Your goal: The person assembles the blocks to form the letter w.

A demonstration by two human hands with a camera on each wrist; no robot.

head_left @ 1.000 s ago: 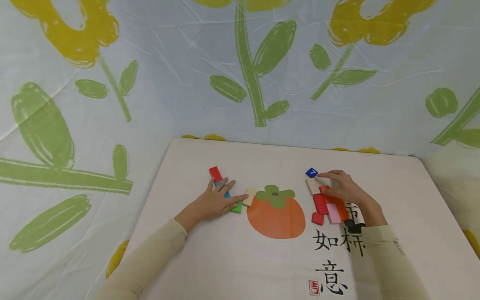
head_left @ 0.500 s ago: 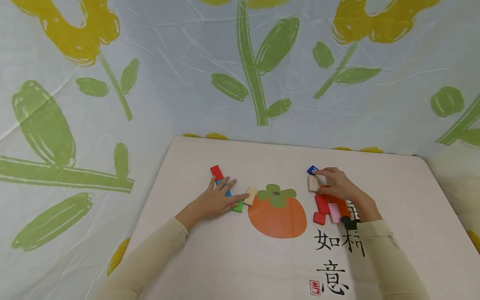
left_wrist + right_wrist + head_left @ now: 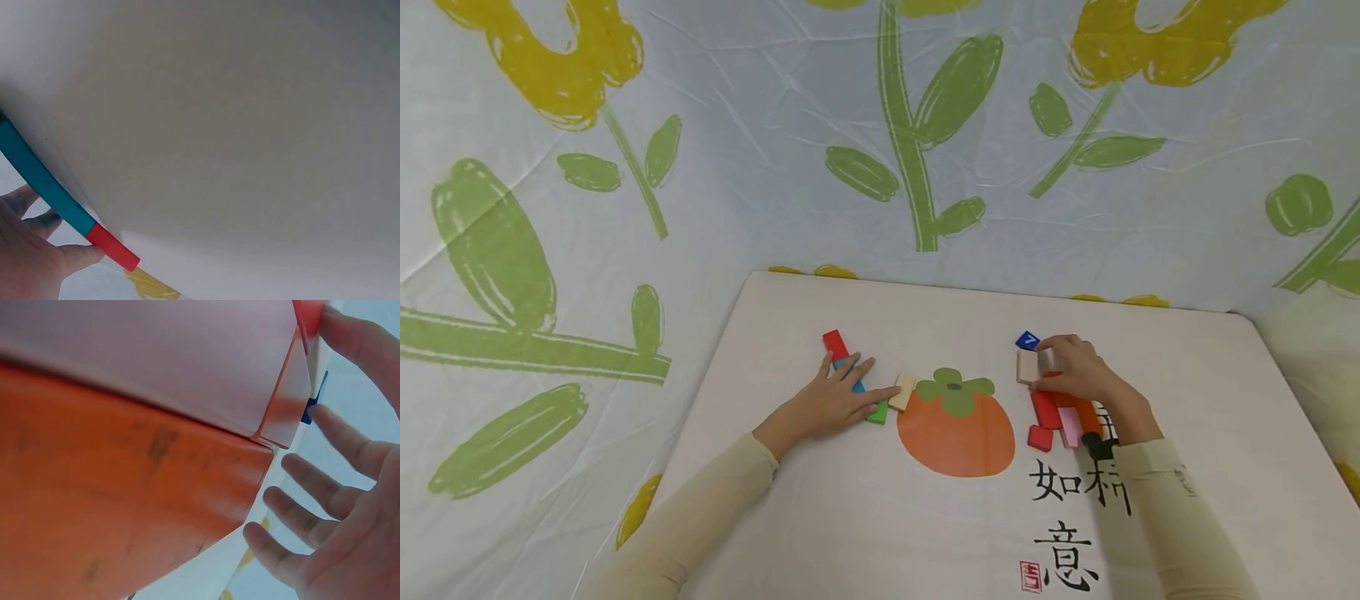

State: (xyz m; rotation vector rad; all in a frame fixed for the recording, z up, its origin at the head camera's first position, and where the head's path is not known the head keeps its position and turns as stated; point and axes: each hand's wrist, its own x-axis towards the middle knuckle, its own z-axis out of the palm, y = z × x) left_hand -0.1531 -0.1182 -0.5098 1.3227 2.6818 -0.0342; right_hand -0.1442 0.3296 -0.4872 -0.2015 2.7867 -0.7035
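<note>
Flowered cloth [image 3: 737, 125] walls our pale table [image 3: 820, 517]. Leftmost, we see our left hand [image 3: 823, 402] reaching inward, fingers fanned and relaxed, across a diagonal row: red block [image 3: 834, 342], sky-blue block [image 3: 50, 184], green block [image 3: 877, 414]. Its index fingertip touches a beige block [image 3: 904, 390]. Past the printed persimmon [image 3: 955, 437], a second beige block [image 3: 1027, 367] lies below a dark-blue block [image 3: 1027, 339]. Beside both, our right hand [image 3: 1078, 371] arches over an orange block [image 3: 144, 487], thumb and index apart; we cannot tell whether they pinch.
</note>
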